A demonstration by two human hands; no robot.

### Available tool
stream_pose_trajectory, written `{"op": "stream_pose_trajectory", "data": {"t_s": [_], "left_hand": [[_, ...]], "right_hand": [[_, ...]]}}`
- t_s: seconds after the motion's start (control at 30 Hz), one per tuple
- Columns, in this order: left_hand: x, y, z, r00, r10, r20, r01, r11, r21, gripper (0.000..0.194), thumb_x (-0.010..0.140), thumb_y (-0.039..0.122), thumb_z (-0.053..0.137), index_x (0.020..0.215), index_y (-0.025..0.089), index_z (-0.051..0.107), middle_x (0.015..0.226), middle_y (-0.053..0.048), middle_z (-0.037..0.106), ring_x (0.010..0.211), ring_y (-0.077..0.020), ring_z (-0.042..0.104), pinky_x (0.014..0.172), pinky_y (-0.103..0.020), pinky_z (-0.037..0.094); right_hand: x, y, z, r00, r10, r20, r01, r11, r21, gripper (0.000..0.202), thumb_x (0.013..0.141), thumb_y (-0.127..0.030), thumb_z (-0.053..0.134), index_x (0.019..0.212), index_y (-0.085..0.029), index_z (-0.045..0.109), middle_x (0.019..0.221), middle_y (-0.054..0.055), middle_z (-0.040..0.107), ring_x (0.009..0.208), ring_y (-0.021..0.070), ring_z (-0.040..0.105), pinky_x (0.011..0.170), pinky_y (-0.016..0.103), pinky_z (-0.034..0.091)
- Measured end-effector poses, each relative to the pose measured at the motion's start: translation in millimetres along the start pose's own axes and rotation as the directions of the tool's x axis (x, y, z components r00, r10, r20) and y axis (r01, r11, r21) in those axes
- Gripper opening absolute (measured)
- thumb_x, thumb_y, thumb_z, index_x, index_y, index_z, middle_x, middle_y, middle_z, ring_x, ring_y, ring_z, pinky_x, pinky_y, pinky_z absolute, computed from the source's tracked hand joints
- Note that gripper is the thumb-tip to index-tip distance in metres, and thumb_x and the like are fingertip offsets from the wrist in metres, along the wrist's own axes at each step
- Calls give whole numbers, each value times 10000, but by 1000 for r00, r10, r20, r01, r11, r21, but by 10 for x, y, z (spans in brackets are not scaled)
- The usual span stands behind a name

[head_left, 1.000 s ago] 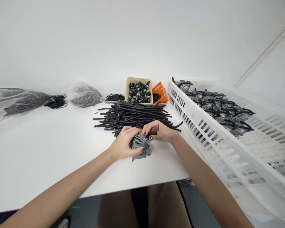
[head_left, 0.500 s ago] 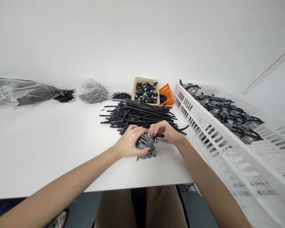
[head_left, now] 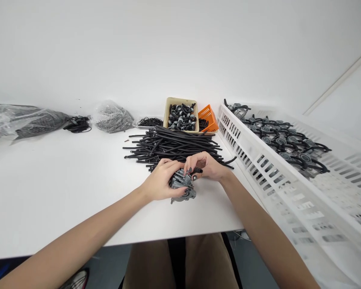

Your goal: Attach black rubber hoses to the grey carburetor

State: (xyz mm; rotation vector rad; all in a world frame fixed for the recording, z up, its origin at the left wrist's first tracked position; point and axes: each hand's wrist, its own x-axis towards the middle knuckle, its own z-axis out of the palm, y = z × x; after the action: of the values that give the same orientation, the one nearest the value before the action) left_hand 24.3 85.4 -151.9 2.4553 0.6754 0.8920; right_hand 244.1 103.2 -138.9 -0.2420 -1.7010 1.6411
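Note:
In front of me, just above the table, my left hand (head_left: pixel 159 180) is wrapped round a grey metal carburetor (head_left: pixel 178 182), thumb low on its near side and fingers over the far side. My right hand (head_left: pixel 209 166) pinches a short black rubber hose (head_left: pixel 198 170) against the upper right of that body. One hose end pokes out to the right between the fingers; where it meets the metal is hidden by my fingertips. Right behind both hands lies a heap of long black rubber hoses (head_left: pixel 171 143).
A beige bin (head_left: pixel 166 114) of black-and-metal parts and a tilted orange basket (head_left: pixel 209 117) stand behind the hoses. A long white crate (head_left: pixel 258 156) with several hose-fitted carburetors borders the right. Plastic bags (head_left: pixel 112 117) of small dark parts lie back left on the white table (head_left: pixel 63 192).
The whole view has shifted slightly. Both hands keep nearly the same grip on the carburetor; the short hose's free end shows a little less beyond my right fingers.

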Motion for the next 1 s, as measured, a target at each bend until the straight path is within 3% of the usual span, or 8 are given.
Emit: {"op": "stream_pose_trajectory", "data": {"t_s": [0.23, 0.8, 1.0], "left_hand": [[12, 18, -14, 1000, 7, 2, -7, 1000, -2, 350, 793, 424, 606, 1059, 204, 553, 957, -29, 636, 944, -268, 589, 933, -415, 318], [17, 28, -17, 1000, -7, 12, 7, 1000, -2, 355, 802, 447, 600, 1055, 202, 557, 972, -39, 641, 937, -267, 589, 933, -421, 330], [21, 32, -21, 1000, -20, 25, 20, 1000, 8, 384, 800, 477, 590, 1065, 201, 560, 985, -52, 645, 926, -271, 588, 939, -433, 348]], "right_hand": [[-8, -31, 10, 998, 55, -26, -55, 998, 17, 233, 719, -192, 913, 860, -159, 730, 881, 51, 680, 831, 167, 649, 750, 254, 530], [-33, -23, -5, 999, 51, 1, -51, 999, 9, 223, 760, -154, 869, 930, -164, 725, 926, 54, 686, 875, 164, 649, 801, 257, 520], [-21, -24, -6, 997, 77, -25, -77, 997, -6, 246, 726, -207, 894, 900, -165, 725, 906, 59, 685, 850, 182, 647, 773, 281, 530]]}}
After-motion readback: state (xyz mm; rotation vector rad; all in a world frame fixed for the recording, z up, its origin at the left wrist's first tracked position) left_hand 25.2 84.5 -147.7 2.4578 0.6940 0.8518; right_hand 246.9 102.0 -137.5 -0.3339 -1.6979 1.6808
